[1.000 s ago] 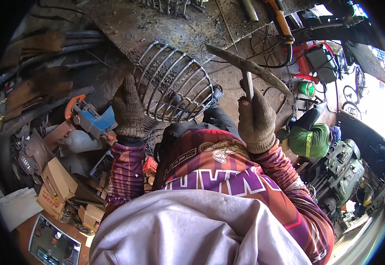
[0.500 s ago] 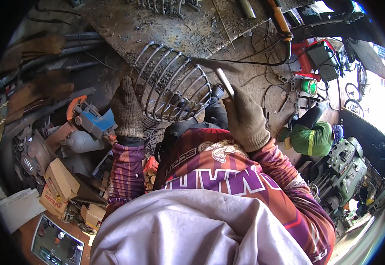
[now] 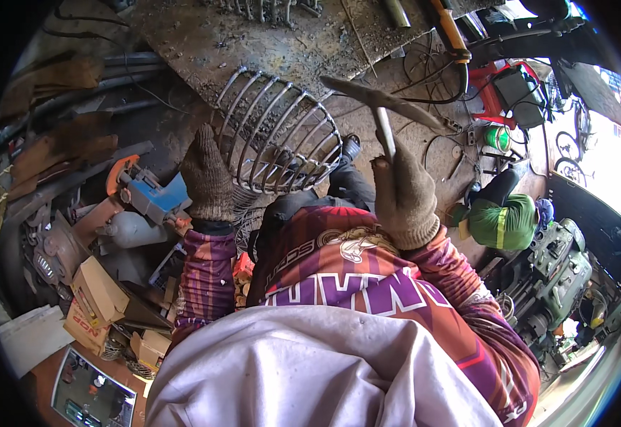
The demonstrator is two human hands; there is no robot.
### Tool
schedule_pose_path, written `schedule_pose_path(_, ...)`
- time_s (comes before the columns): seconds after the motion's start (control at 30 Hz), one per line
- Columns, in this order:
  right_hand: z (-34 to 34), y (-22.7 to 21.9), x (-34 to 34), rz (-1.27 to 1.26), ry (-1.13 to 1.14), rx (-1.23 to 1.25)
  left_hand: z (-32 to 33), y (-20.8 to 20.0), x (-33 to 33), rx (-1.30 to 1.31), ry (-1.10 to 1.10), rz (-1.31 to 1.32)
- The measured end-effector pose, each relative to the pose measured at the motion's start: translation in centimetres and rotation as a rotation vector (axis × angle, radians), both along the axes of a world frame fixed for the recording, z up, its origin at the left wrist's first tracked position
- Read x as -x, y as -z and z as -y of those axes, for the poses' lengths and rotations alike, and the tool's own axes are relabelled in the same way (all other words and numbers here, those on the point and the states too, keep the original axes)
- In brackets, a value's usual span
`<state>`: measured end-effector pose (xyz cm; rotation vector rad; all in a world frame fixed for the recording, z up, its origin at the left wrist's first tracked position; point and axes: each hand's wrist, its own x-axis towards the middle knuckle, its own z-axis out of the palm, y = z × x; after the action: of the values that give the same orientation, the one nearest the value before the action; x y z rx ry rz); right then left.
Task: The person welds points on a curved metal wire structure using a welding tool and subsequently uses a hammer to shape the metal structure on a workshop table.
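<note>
Ribbed metal basket (image 3: 282,132), curved — grey (partly shiny)

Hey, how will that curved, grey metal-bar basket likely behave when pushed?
The curved, grey metal-bar basket probably stays stiff, its bars joined at their ends. Wide gaps suggest modest weight for its size. Its rounded shape might rock.

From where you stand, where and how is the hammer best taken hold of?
Probably by the slim hammer handle, approached from the person's own side. The handle is straight and runs back toward the body, while the long hammer head sits crosswise at the far end, likely awkward to wrap. The right grip is closed around the handle's near part.
</note>
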<state>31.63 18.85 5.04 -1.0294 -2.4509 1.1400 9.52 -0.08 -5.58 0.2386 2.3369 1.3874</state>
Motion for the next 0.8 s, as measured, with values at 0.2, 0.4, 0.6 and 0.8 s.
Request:
schedule_pose_path(0.2,0.1,-0.1,0.2,0.035,-0.006,-0.051,-0.2,-0.1,-0.6,0.050,-0.056,-0.034)
schedule_pose_path(0.4,-0.3,1.3,0.3,-0.008,-0.118,-0.174,0.2,1.6,-0.2,-0.118,-0.085,0.028)
schedule_pose_path(0.6,0.0,0.8,0.4,-0.019,-0.043,-0.103,0.3,2.0,-0.2,-0.174,-0.134,0.042)
schedule_pose_path(0.8,-0.5,0.2,0.5,-0.024,-0.010,-0.039,0.1,2.0,-0.3,-0.130,-0.135,0.061)
